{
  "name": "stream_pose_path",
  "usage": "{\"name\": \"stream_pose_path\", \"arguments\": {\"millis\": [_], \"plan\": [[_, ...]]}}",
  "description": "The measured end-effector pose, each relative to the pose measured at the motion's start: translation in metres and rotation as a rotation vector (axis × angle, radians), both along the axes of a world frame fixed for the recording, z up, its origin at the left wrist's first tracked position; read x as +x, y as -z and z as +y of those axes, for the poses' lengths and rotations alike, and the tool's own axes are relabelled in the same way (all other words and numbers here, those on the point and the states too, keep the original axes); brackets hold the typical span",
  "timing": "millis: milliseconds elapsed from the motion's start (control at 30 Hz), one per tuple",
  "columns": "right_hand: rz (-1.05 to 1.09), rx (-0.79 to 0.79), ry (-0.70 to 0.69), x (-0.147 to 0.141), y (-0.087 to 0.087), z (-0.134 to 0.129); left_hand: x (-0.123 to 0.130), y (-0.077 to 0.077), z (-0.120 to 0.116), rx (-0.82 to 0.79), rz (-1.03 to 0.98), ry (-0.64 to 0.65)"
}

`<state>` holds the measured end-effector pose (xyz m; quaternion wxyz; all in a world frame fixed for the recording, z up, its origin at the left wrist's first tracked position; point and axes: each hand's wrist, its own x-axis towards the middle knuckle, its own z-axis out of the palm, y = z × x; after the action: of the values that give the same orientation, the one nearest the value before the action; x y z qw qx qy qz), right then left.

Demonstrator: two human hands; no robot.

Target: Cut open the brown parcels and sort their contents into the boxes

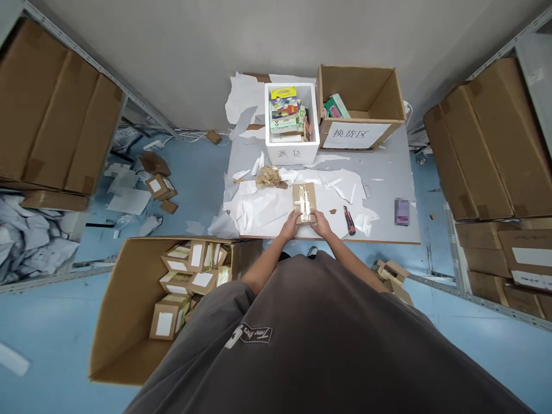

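Note:
A small cardboard box (304, 198) with shiny clear tape down its middle lies on the table near the front edge. My left hand (291, 224) grips its near left corner, fingers closed round the edge. At the near right corner, my right hand (319, 223) holds the same box in the same way. Just to the right lies a red and black utility knife (349, 221). Crumpled brown tape (268, 176) sits beyond the box to the left, among torn white paper (269, 207).
A white foam box (292, 153) of colourful packages and an open carton (354, 136) stand at the table's back. On the floor to the left is a large carton (116, 322) with several parcels. Shelves of cartons (491, 144) flank both sides. A purple item (402, 212) lies at the right.

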<state>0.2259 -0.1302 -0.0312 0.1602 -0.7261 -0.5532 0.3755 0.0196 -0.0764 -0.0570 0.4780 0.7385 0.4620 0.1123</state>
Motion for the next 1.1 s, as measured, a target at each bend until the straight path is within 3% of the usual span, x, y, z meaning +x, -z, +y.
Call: {"name": "stream_pose_path", "arguments": {"millis": [200,333,467,600,733,867,1000,1100], "plan": [[-0.037,0.013,-0.006,0.003,-0.009,-0.001,0.009,-0.008,0.004,-0.035,-0.049,-0.04],[-0.057,0.123,0.021,0.005,-0.036,0.008,0.008,-0.033,0.014,0.016,-0.128,-0.166],[-0.079,0.168,0.092,0.012,-0.061,0.034,0.012,-0.054,0.028,0.08,-0.156,-0.315],[-0.101,-0.036,0.113,0.014,-0.064,0.065,0.023,-0.053,0.04,-0.068,-0.04,-0.291],[-0.056,-0.08,0.142,0.014,-0.058,0.077,0.03,-0.045,0.047,-0.132,-0.029,-0.335],[-0.014,0.036,0.177,0.017,-0.054,0.057,0.018,-0.045,0.039,-0.031,-0.098,-0.358],[0.051,0.176,0.033,0.017,-0.047,0.013,-0.006,-0.044,0.015,0.042,-0.145,-0.156],[0.037,0.125,-0.054,0.009,-0.041,-0.01,-0.01,-0.04,-0.001,0.038,-0.123,-0.038]]}}
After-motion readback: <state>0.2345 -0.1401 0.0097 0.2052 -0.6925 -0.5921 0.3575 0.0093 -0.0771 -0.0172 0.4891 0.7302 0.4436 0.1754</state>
